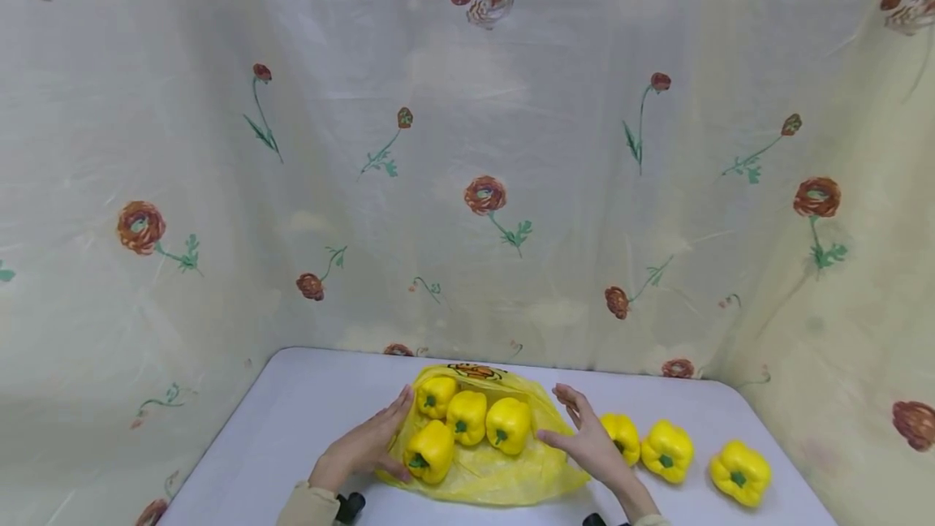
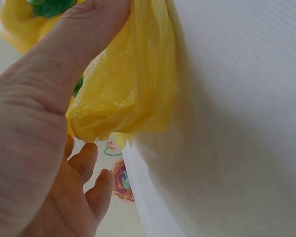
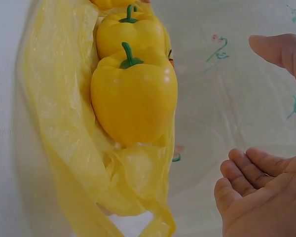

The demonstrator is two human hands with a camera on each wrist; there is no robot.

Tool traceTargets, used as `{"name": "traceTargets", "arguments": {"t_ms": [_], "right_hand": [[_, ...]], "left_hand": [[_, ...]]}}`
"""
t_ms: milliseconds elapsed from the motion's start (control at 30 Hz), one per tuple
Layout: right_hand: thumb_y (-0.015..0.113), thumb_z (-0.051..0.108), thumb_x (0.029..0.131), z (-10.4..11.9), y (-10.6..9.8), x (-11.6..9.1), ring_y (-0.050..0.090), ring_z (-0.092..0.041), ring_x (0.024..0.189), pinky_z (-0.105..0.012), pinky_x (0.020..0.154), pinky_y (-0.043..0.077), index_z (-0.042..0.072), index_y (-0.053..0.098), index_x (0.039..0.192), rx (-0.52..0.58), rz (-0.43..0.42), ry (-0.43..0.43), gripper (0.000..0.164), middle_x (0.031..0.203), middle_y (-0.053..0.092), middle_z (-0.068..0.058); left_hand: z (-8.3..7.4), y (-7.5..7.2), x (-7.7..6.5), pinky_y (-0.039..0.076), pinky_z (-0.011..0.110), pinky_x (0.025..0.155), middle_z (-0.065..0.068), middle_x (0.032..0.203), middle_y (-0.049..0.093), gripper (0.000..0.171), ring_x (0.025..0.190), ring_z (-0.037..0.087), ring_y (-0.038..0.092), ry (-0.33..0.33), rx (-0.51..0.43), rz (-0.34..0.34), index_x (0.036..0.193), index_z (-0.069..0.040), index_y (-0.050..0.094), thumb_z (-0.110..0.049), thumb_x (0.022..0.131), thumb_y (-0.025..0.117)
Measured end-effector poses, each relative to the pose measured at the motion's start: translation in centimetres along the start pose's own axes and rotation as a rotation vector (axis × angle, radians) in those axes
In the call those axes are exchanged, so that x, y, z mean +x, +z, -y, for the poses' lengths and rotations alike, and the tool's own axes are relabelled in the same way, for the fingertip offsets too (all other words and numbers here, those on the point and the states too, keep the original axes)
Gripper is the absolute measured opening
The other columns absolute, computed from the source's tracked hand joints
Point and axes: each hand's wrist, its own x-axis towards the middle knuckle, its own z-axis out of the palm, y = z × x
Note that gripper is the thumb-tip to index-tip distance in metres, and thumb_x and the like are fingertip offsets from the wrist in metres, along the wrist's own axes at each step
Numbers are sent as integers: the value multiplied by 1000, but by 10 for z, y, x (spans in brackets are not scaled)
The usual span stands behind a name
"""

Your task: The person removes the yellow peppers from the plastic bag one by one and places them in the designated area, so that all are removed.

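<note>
Either side of the bag (image 1: 504,484), your left hand (image 1: 368,446) and right hand (image 1: 593,445) have thumb and fingers apart; tug it gently, peppers (image 1: 466,412) might roll.

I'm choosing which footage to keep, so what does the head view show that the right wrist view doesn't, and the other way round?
Only the head view: three loose peppers on the white table to the right of the yellow bag, and all four bagged peppers at once.

Only the right wrist view: a handle loop at the bag's near end, with a gap through it.

Both: the bag with peppers in it, part of the table, the flower-patterned cloth, and the right hand, thumb apart from its fingers, gripping nothing.
</note>
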Motion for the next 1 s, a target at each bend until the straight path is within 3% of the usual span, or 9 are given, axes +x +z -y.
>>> {"name": "traceTargets", "arguments": {"t_ms": [200,600,1000], "right_hand": [[78,29,81,-7,7,6,26,-37,144,-52,120,18,7,27,148,-16,-2,-16,88,154,32,-18],[79,37,79,-9,24,17,25,-40,144,-51,119,21,4,24,149,-52,9,41,94,154,29,-21],[80,35,79,-6,36,28,26,-42,142,-53,118,23,-1,24,148,-30,35,25,96,154,28,-25]], "left_hand": [[2,1,-1,20,54,118,11,163,-4,131,149,32,14,4,10,2,155,-7,0,-53,62,81],[3,0,-1,22,55,118,9,164,-4,130,149,33,16,2,11,-15,156,-10,0,-52,63,81],[2,0,1,21,54,118,9,164,-5,131,149,33,16,-10,13,-11,156,-11,-1,-51,62,82]]}}
